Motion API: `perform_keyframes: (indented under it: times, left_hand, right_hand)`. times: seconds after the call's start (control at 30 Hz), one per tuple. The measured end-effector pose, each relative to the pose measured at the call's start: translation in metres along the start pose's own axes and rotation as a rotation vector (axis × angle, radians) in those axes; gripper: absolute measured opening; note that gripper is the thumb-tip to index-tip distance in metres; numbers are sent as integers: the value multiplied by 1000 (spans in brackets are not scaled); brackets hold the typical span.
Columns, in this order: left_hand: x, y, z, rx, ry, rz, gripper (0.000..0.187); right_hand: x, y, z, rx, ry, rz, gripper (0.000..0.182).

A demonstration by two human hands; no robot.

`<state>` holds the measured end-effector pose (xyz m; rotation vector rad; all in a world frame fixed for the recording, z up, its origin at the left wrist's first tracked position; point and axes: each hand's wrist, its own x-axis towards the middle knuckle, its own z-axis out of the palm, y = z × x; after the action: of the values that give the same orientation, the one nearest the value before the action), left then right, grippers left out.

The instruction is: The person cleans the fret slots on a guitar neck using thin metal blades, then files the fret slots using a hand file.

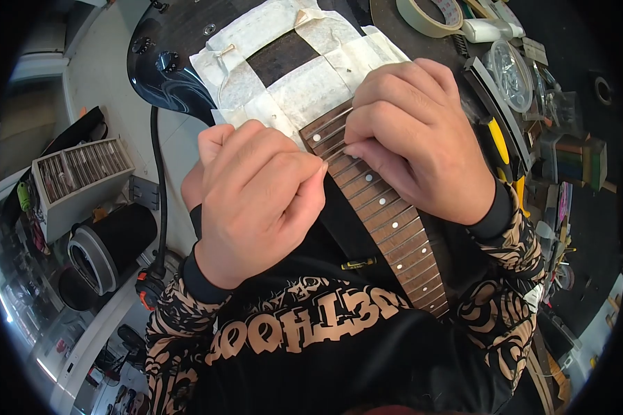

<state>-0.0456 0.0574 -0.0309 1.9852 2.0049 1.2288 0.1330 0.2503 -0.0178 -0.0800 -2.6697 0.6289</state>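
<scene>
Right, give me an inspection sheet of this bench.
Surface: dark bench, crowded at its right side.
Job's things: guitar, body masked with paper tape; fretboard bare, no strings seen.
Clutter: tape roll, clear tub, yellow-handled tool.
Hands: left hand pinched shut beside the fretboard; right hand curled on the frets.
Cables: black cable hanging below the guitar.
Surroundings: drawer box, black cylinder on the floor.

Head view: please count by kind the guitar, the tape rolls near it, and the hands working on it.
Guitar, black body with masking tape on it: 1
Tape roll, at the top edge: 1
Hands, left hand and right hand, both with fingers curled at the fretboard: 2
Total: 4
</scene>
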Motion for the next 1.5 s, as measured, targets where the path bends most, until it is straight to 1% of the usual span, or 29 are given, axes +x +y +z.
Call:
perform_keyframes:
  times: [0.2,0.3,0.4,0.57,0.7,0.8,1.0,1.1,1.2,1.3,1.33,1.47,1.5]
  left_hand:
    - [0,0,-3,-36,-39,-19,24]
    - [-4,-8,2,-26,13,-9,26]
    - [-2,-4,0,1,31,9,25]
    - [-6,2,-3,9,3,16,25]
    - [-5,-2,-3,-10,3,0,25]
    - [-5,-5,-1,23,41,6,25]
    - [-6,-2,-5,-8,2,13,26]
    - [-4,-4,-2,16,47,12,25]
    - [-1,-3,-6,10,52,23,25]
    - [6,-4,-11,52,102,16,24]
    - [7,-4,-10,51,93,23,24]
    - [12,0,-3,50,15,47,23]
    - [13,2,-2,50,-15,50,23]
  right_hand:
    - [3,-6,-1,-52,-5,-21,27]
    - [6,-6,1,-50,11,-3,27]
    - [3,-4,2,-36,16,2,28]
    - [1,-6,0,29,17,-22,29]
    - [6,-7,1,-11,-3,-33,31]
    - [7,-5,2,-16,-7,-22,31]
    - [7,-8,-1,3,-6,-42,30]
    - [10,-7,-1,-40,-27,-28,30]
    - [9,1,-9,-8,-11,-5,29]
    - [4,15,-28,4,96,72,31]
    - [0,20,-33,47,117,128,31]
    - [-7,20,-38,10,33,21,34]
    - [-9,18,-32,14,48,20,37]
